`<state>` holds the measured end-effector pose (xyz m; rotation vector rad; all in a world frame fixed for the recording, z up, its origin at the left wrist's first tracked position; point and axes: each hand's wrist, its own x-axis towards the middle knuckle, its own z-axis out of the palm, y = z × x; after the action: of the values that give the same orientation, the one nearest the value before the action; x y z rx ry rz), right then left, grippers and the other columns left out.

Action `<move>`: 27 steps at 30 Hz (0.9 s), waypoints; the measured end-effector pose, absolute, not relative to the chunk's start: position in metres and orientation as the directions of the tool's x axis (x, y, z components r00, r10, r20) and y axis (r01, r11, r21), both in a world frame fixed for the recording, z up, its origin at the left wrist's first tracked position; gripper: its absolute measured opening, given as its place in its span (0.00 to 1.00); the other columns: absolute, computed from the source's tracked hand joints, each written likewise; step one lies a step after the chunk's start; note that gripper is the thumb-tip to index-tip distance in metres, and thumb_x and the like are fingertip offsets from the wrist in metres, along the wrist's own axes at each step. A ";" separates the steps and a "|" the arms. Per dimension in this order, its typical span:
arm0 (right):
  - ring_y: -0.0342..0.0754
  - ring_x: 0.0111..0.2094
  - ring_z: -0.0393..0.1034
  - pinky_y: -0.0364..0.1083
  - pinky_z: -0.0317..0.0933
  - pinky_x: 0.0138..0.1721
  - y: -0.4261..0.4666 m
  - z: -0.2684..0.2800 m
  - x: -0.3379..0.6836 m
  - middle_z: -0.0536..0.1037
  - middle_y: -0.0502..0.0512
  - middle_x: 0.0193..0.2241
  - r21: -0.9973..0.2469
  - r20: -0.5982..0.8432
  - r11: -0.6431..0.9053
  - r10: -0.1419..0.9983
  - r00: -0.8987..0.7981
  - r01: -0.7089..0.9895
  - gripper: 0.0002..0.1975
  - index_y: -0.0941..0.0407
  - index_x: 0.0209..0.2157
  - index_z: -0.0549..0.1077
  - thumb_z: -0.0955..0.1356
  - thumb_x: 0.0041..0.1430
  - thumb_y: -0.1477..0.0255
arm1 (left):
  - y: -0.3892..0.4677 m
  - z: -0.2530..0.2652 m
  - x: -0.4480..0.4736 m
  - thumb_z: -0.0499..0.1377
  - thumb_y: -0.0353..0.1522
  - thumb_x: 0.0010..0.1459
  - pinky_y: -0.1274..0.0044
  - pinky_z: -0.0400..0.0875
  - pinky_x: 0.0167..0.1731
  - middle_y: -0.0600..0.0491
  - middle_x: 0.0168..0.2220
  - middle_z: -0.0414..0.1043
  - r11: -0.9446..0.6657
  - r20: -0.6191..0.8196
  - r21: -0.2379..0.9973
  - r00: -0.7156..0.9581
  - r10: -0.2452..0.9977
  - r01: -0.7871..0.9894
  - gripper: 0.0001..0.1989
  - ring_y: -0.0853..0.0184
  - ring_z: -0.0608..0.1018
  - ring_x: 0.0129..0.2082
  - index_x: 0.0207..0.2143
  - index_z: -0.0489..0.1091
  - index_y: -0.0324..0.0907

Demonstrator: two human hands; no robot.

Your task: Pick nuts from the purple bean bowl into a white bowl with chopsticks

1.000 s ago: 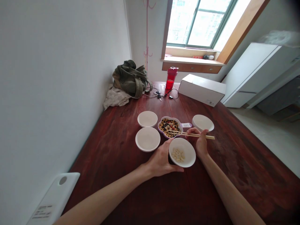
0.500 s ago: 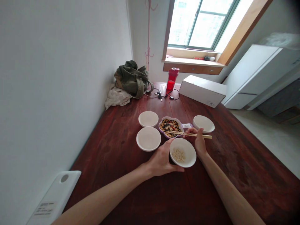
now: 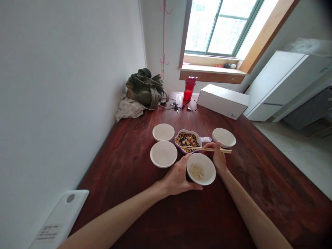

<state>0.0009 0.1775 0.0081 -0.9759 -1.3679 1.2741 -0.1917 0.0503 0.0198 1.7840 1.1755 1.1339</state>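
The left hand (image 3: pixel 177 178) grips a bowl (image 3: pixel 209 166) of pale pieces (image 3: pixel 196 171); the right hand (image 3: pixel 219 159) holds chopsticks (image 3: pixel 225 151) over mixed beans (image 3: pixel 186 139) — and near the table (image 3: pixel 124 162)'s far edge stands a red bottle (image 3: pixel 190 89).

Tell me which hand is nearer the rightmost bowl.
Right. The right hand, holding the chopsticks, is just in front of the rightmost bowl; the left hand is farther left, holding the front bowl.
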 end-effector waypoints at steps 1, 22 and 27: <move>0.47 0.23 0.69 0.46 0.64 0.26 0.177 0.009 0.001 0.77 0.52 0.22 -0.991 0.126 0.114 0.976 -0.180 -0.077 0.33 0.52 0.28 0.76 0.56 0.67 0.42 | 0.050 0.020 -0.192 0.78 0.47 0.40 0.56 0.57 0.69 0.40 0.68 0.59 -0.338 0.285 0.885 0.204 0.937 0.319 0.64 0.47 0.65 0.67 0.72 0.47 0.44; 0.42 0.17 0.60 0.44 0.56 0.20 0.190 0.013 0.022 0.63 0.50 0.13 -0.779 0.064 -0.095 0.971 -0.229 -0.619 0.33 0.55 0.16 0.70 0.64 0.65 0.46 | 0.050 0.021 -0.192 0.78 0.47 0.39 0.56 0.58 0.68 0.40 0.68 0.60 -0.331 0.273 0.891 0.216 0.937 0.311 0.64 0.46 0.65 0.67 0.72 0.46 0.45; 0.42 0.15 0.54 0.45 0.51 0.19 0.186 0.021 0.021 0.59 0.50 0.11 -0.798 0.091 -0.115 0.948 -0.306 -0.592 0.36 0.55 0.14 0.69 0.60 0.66 0.45 | 0.050 0.018 -0.192 0.78 0.47 0.39 0.56 0.58 0.68 0.40 0.68 0.60 -0.328 0.272 0.887 0.206 0.940 0.324 0.65 0.47 0.65 0.67 0.72 0.46 0.44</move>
<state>0.0214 0.1858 0.0205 -0.5478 -0.9162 1.6866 -0.1921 0.0503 0.0184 1.7840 1.1825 1.1181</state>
